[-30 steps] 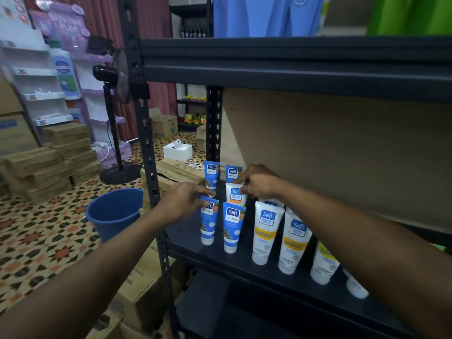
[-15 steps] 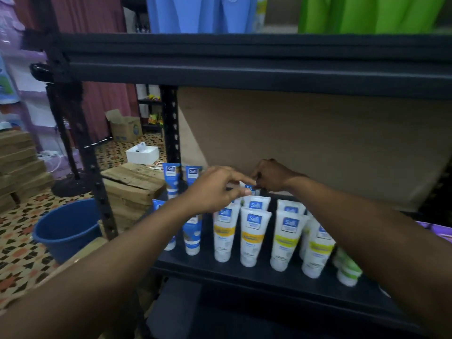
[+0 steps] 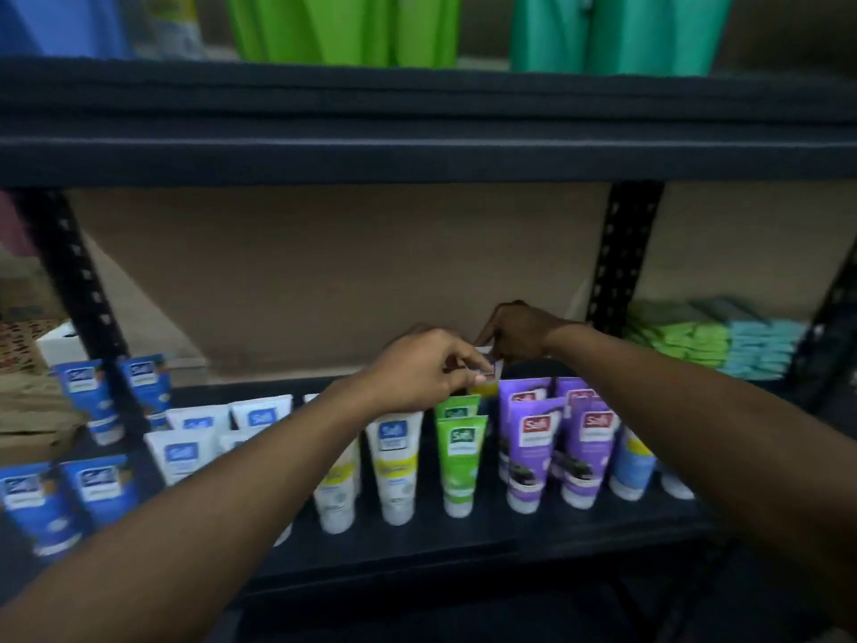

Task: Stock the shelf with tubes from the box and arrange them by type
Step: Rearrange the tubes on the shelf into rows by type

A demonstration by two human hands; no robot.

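Your left hand point(image 3: 417, 368) and right hand point(image 3: 519, 338) are covering most of the tube point(image 3: 483, 388) that the left is pinching. The right's fingers are hiding their own grip. Your left forearm point(image 3: 259, 494) is masking several white tubes point(image 3: 259, 417). The blue tubes point(image 3: 99, 491) are blurring toward the left edge, which is cutting one off.

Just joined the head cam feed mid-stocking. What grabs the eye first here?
Colour-sorted tubes line the dark shelf: blue tubes at left, white tubes with yellow bands mid-row, then green tubes and purple tubes. Behind the green ones, the left hand pinches a back-row tube, with the right hand close beside it. The folded cloths sit far right.
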